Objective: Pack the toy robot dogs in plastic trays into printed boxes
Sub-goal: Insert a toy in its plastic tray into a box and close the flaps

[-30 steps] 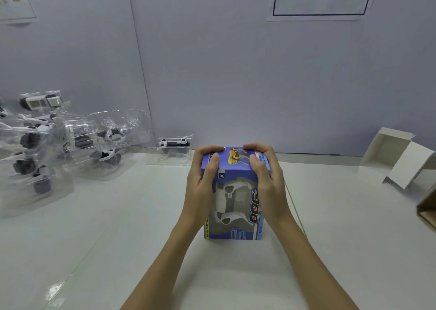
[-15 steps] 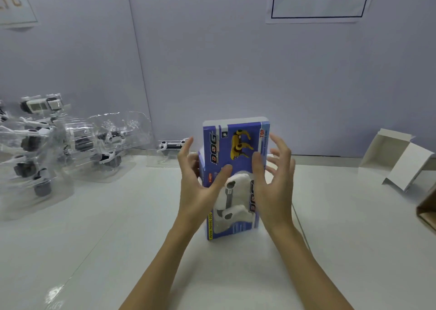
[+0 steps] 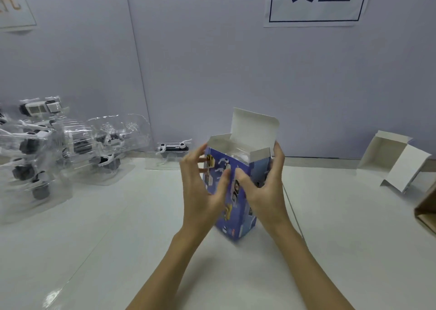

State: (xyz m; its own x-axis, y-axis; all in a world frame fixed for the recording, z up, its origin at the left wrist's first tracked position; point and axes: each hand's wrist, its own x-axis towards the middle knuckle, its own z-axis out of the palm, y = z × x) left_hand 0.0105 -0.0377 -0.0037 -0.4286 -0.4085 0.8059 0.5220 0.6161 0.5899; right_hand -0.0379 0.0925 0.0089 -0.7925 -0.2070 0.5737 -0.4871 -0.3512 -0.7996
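Observation:
The blue printed box (image 3: 237,205) stands tilted on the white table (image 3: 106,239), blurred by motion. Its top is open: the white lid flap (image 3: 253,130) stands up at the back and the side flaps spread outward. Clear plastic and a white toy part (image 3: 239,155) show inside the opening. My left hand (image 3: 203,191) holds the box's left side, thumb on the front face. On the opposite side my right hand (image 3: 266,191) grips it, fingers curled round the far right edge near the top.
Several clear plastic trays with toy robot dogs (image 3: 70,149) are piled at the far left. One more tray with a dog (image 3: 173,148) lies against the back wall. An unprinted white open box (image 3: 396,161) stands at the right, and a brown carton corner (image 3: 427,210) is at the right edge.
The box was closed under both hands a second ago, then lifted upright. Now it has turned, its top flaps are open, and both hands grip its sides.

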